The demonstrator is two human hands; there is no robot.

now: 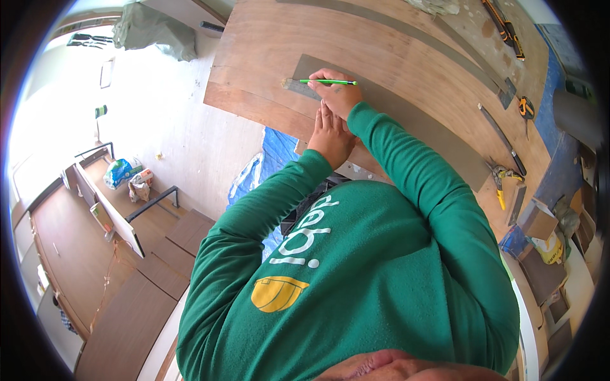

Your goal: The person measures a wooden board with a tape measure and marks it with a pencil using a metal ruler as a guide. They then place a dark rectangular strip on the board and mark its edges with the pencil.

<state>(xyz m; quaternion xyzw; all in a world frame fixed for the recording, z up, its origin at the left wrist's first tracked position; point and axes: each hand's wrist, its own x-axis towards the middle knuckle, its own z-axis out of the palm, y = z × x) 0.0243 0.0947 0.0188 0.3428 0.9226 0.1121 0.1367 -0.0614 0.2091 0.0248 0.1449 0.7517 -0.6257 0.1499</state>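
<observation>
Far left: brown panels (130, 317) on the floor side, blue-and-white package (117, 173) with a paper bag (140, 184) just beside it. Grey-green sheet (155, 32) bunched at upper left. Blue tarp (277, 149) below the near edge of the wooden surface (251, 60).

Middle: left hand (332, 141) lies flat, fingers straight and close together, just beside the right wrist at the near edge of the grey panel (438, 132); no object seen in its grasp, can't tell how firmly it presses. Right hand (338, 96) closed around a green pencil (333, 82), thumb and fingers pinching it, pencil nearly level, one end toward the left. Pencil is above the panel's left end, near a short metal strip (304, 87); tip contact unclear. Panel lies on the surface, running down-right, partly under the right sleeve.

Right: long grey strip (406, 33) along the far part, yellow-handled pliers (501, 184) near the panel's right end, curved black tool (505, 141), orange-and-black tool (526, 108), orange-and-black cutter (505, 30) at upper right.
</observation>
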